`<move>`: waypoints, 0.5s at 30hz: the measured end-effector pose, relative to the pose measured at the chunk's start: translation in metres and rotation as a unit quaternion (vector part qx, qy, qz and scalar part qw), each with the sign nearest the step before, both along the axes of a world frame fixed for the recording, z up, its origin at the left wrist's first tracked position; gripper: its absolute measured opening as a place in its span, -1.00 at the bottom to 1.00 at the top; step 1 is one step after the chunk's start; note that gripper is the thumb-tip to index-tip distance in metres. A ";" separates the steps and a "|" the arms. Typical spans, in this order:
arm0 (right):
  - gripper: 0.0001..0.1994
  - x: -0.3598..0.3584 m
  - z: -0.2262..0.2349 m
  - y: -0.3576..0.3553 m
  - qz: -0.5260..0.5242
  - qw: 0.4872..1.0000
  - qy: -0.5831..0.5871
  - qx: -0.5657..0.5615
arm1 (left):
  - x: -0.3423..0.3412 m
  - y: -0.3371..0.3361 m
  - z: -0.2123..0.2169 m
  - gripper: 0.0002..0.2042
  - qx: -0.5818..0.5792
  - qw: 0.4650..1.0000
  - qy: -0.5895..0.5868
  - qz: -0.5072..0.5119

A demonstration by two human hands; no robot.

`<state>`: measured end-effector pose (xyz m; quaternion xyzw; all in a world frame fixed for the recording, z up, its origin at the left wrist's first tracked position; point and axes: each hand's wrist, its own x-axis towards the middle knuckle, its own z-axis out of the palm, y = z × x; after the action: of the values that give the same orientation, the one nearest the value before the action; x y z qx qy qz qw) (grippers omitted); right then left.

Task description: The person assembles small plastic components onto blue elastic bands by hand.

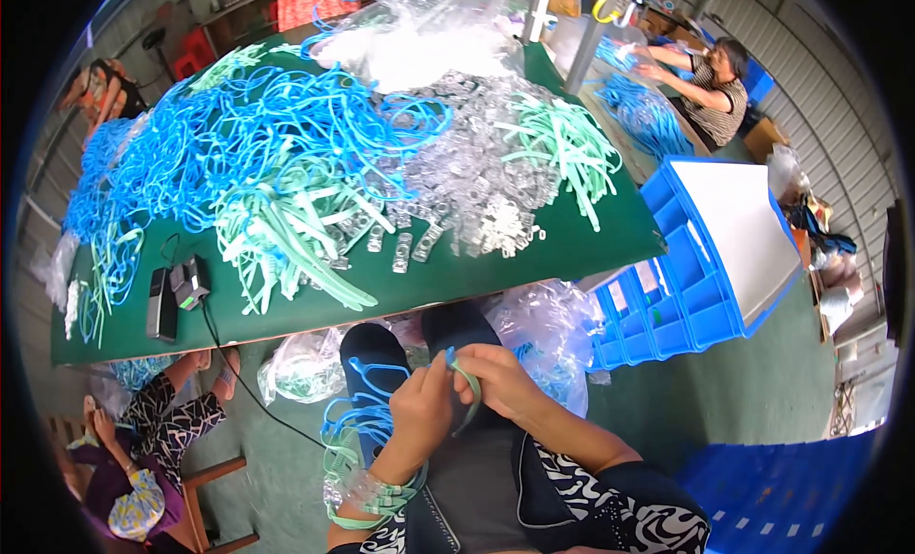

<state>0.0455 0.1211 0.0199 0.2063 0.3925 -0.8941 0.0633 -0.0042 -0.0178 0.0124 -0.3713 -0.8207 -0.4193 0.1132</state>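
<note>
Above my lap, my left hand [422,408] and my right hand [498,378] meet with their fingertips pinched together. Between them sits the small blue end of a cord [451,358]. A pale green strap [473,390] hangs in a curve from my right fingers. My left fingers press on the blue piece; how it joins the strap is too small to tell. Several blue cords [367,419] drape beside my left hand over my thigh. Around my left forearm lie green straps with clear plastic pieces [384,498].
On the green table [429,286] lie heaped blue cords [276,116], green straps [286,230], clear plastic buckles [457,144] and small white pieces [505,226]. Black devices [176,292] trail a cable. Blue crates [681,287] stand right. Other people sit lower left and upper right.
</note>
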 end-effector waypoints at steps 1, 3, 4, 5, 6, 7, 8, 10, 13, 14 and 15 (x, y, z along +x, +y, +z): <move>-0.85 0.001 -0.002 0.000 0.021 1.000 0.015 0.001 | 0.000 -0.001 0.002 -0.58 0.004 1.000 -0.025 -0.005; -0.83 0.003 -0.004 0.000 0.040 0.999 0.008 0.020 | 0.001 -0.001 0.005 -0.58 -0.005 1.000 -0.024 0.002; -0.81 0.004 -0.006 0.000 0.053 0.998 0.000 0.039 | 0.002 -0.001 0.006 -0.59 -0.014 1.000 -0.026 0.002; -0.81 0.003 -0.009 0.002 0.057 0.998 -0.001 0.039 | 0.003 -0.001 0.006 -0.59 -0.014 1.000 -0.027 0.006; -0.82 0.003 -0.012 0.002 0.050 0.999 -0.003 0.019 | 0.003 -0.001 0.006 -0.60 -0.026 1.000 -0.010 0.003; -0.82 0.002 -0.015 0.003 0.044 0.999 -0.006 -0.001 | 0.004 -0.001 0.006 -0.61 -0.038 0.999 0.007 0.000; -0.82 0.001 -0.015 0.002 0.046 0.999 -0.007 -0.002 | 0.002 -0.001 0.004 -0.61 -0.039 0.999 0.006 0.002; -0.83 -0.002 -0.015 0.002 0.029 0.999 -0.011 -0.041 | -0.001 0.000 -0.003 -0.64 -0.034 0.997 0.067 0.004; -0.83 -0.002 -0.017 0.004 0.029 0.993 -0.005 -0.115 | -0.002 -0.002 -0.001 -0.64 -0.050 0.996 0.071 -0.002; -0.83 -0.001 -0.015 0.004 0.031 0.993 -0.005 -0.115 | -0.001 -0.002 -0.001 -0.64 -0.050 0.996 0.071 0.000; -0.85 0.000 -0.012 0.004 0.031 0.994 -0.009 -0.107 | -0.001 -0.003 -0.001 -0.66 -0.047 0.998 0.052 -0.003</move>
<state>0.0457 0.1252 0.0079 0.1944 0.3006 -0.9264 0.1165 -0.0056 -0.0206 0.0118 -0.4001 -0.8312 -0.3607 0.1372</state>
